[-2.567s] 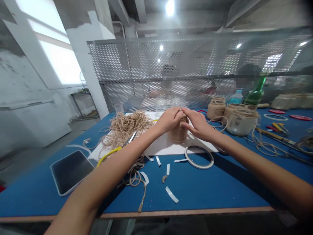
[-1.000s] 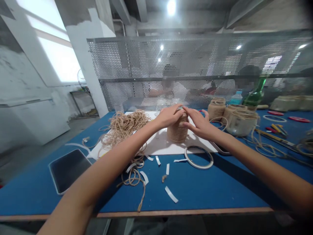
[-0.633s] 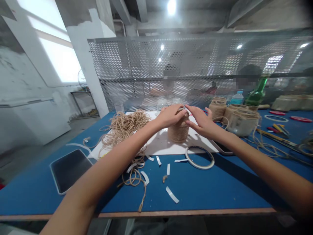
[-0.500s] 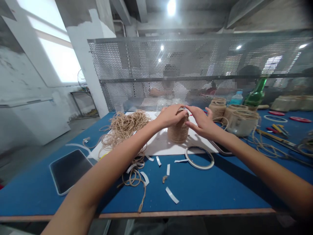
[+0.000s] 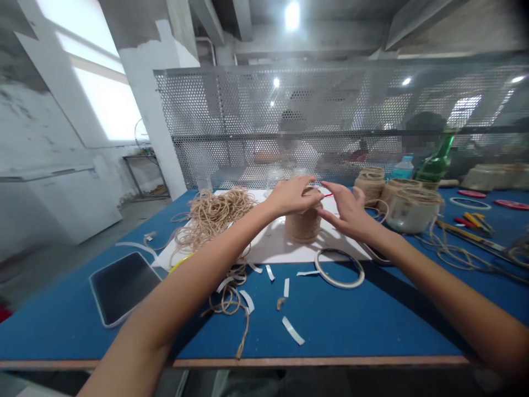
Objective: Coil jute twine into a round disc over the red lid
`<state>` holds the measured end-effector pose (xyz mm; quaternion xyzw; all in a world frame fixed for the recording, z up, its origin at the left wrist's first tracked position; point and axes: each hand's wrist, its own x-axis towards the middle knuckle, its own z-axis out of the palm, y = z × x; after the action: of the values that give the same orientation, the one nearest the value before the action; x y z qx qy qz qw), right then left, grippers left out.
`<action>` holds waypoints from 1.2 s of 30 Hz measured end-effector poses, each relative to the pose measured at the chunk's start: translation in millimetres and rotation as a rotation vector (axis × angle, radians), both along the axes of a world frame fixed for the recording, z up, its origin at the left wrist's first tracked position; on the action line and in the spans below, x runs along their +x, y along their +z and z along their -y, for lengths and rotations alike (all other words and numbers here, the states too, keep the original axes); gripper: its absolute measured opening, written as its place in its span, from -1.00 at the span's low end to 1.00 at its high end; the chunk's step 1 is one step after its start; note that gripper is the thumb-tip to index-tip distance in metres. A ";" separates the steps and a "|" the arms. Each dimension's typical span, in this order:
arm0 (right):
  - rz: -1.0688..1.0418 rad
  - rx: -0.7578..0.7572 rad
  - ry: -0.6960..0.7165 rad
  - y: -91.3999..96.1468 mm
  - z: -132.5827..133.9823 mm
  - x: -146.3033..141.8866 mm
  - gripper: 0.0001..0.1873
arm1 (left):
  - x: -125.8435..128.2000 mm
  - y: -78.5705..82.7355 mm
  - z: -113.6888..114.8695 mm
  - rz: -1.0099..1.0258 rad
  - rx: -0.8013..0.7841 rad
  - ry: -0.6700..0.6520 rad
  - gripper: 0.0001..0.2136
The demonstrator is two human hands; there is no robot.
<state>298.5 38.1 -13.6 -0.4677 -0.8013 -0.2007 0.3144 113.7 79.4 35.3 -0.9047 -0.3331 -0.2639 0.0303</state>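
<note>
A small jar wrapped in jute twine stands upright on a white board in the middle of the blue table. My left hand rests over the jar's top, fingers curled around its rim. Just right of the jar is my right hand, its fingers spread and its fingertips near the rim; whether they touch it is unclear. A loose heap of twine lies to the left on the board.
A ring of tape and several white paper strips lie in front of the board. A dark tablet is at the left. Twine-wrapped jars, a green bottle and tools sit at the right. A perforated metal screen backs the table, people behind it.
My right hand has lifted slightly off the jar's rim and its fingers have spread. My left hand stays on the jar's top. The camera view shifted a little.
</note>
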 end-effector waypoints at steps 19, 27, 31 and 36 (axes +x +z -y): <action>0.067 0.006 -0.025 0.9 4.3 12.1 -0.27 | 5.0 16.6 -16.0 -0.150 -0.192 -0.093 -0.17; 0.052 -0.007 -0.049 1.8 5.8 19.1 -0.27 | 10.1 21.6 -19.6 -0.186 -0.215 -0.126 -0.18; 0.059 -0.008 -0.058 2.0 4.9 20.7 -0.26 | 10.5 22.1 -20.2 -0.189 -0.213 -0.123 -0.20; 0.060 -0.010 -0.052 1.4 4.0 21.2 -0.28 | 10.3 21.8 -22.3 -0.198 -0.219 -0.117 -0.21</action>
<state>319.6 34.1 -12.2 -0.4837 -0.7990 -0.2187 0.2825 124.0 101.8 57.2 -0.9421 -0.3018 -0.1368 -0.0514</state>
